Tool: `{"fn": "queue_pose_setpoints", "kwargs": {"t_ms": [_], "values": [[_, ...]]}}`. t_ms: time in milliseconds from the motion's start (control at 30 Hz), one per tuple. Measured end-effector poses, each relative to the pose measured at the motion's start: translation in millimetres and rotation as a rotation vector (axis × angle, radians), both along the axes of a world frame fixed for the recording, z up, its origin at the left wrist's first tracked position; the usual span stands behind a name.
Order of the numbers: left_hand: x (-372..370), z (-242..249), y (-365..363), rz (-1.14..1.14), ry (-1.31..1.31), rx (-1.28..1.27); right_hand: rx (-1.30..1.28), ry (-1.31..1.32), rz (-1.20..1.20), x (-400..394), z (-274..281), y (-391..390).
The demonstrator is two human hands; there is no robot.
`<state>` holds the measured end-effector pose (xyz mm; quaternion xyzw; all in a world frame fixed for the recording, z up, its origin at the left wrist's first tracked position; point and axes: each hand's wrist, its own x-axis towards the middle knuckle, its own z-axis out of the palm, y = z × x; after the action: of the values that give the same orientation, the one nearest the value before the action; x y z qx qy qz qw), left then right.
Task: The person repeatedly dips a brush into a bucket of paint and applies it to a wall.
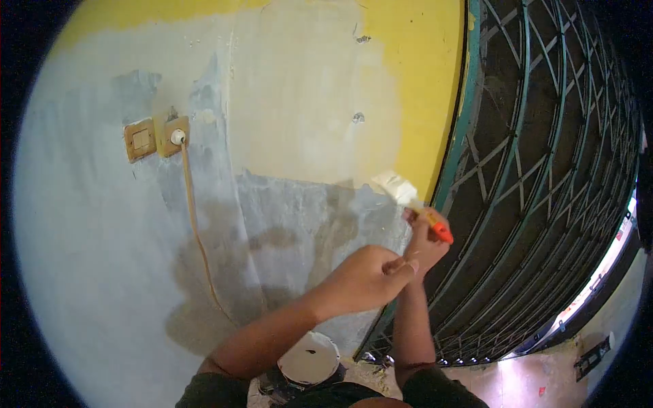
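The right hand grips an orange-handled, white-bristled paintbrush against the patchy grey-and-yellow wall; the left hand, loosely curled and holding nothing, touches the right wrist just below.

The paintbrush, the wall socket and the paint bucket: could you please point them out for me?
paintbrush (396,187), head view, on the white bristles.
wall socket (176,137), head view, on its plugged-in face.
paint bucket (309,360), head view, on the white paint inside.
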<state>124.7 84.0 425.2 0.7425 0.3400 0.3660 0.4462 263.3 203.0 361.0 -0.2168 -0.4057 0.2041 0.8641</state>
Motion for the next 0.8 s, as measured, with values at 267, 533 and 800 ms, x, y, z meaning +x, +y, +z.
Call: {"fn": "queue_pose_setpoints", "kwargs": {"t_ms": [267, 533, 800], "values": [[-49.6, 64.6, 24.8, 0.188, 0.19, 0.614, 0.118, 0.115, 0.638, 46.8, 117.3, 45.0], [-105.5, 111.2, 50.2, 0.265, 0.435, 1.06, 0.238, -0.139, 0.547, 31.3, 245.0, 49.2], [-105.8, 111.3, 64.0, 0.336, 0.248, 1.162, 0.411, -1.04, -0.558, -20.7, 349.2, 41.4]]}}
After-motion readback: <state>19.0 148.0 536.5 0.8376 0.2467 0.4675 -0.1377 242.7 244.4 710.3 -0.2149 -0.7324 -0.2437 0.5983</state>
